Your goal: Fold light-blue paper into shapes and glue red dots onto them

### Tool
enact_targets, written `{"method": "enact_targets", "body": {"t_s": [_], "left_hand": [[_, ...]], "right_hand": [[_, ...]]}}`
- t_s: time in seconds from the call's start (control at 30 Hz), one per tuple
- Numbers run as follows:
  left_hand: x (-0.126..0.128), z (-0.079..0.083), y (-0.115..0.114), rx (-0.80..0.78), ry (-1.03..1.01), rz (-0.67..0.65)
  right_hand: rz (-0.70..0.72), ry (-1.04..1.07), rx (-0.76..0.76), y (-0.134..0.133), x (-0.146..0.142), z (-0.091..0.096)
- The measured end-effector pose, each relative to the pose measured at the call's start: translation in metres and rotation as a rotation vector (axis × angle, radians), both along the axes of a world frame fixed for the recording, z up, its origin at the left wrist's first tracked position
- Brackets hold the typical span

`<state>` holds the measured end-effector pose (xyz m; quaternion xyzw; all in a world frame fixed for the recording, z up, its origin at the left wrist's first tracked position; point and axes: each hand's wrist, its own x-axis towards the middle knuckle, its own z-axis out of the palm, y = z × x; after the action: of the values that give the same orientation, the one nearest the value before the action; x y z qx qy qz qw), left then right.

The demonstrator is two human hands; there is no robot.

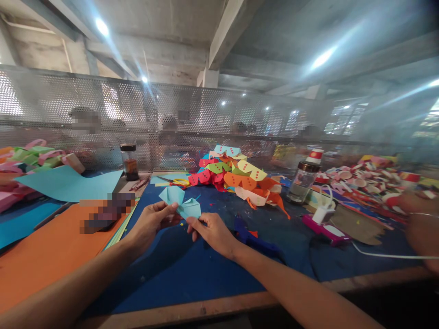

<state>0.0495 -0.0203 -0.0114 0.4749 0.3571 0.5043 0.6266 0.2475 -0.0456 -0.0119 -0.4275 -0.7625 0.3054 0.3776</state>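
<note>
Between my two hands is a folded light-blue paper piece (pixel 190 209), held above the blue tabletop. My left hand (pixel 156 220) pinches its left part between thumb and fingers. The thumb and fingers of my right hand (pixel 211 230) are closed on its lower right corner. Beyond the hands lies a heap of folded paper pieces (pixel 236 179) in red, orange, yellow, green and blue, several with red dots. Yellow-handled scissors (pixel 178 182) rest behind my left hand. To the right of my right hand lies a dark blue tool (pixel 254 240), its kind unclear.
Orange paper sheets (pixel 51 246) and a large light-blue sheet (pixel 72 183) cover the left side. A dark-lidded jar (pixel 130 162) stands behind. On the right are a glass jar (pixel 302 183), a magenta power strip (pixel 325 230) with a white cable, and another person's arm (pixel 423 228).
</note>
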Motion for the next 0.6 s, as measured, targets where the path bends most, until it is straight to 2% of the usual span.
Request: {"method": "enact_targets", "body": {"t_s": [0.6], "left_hand": [[0.0015,0.0034,-0.0034,-0.009,0.008,0.024]], "right_hand": [[-0.028,-0.053,0.108,-0.0029,-0.0008,0.0065]]}}
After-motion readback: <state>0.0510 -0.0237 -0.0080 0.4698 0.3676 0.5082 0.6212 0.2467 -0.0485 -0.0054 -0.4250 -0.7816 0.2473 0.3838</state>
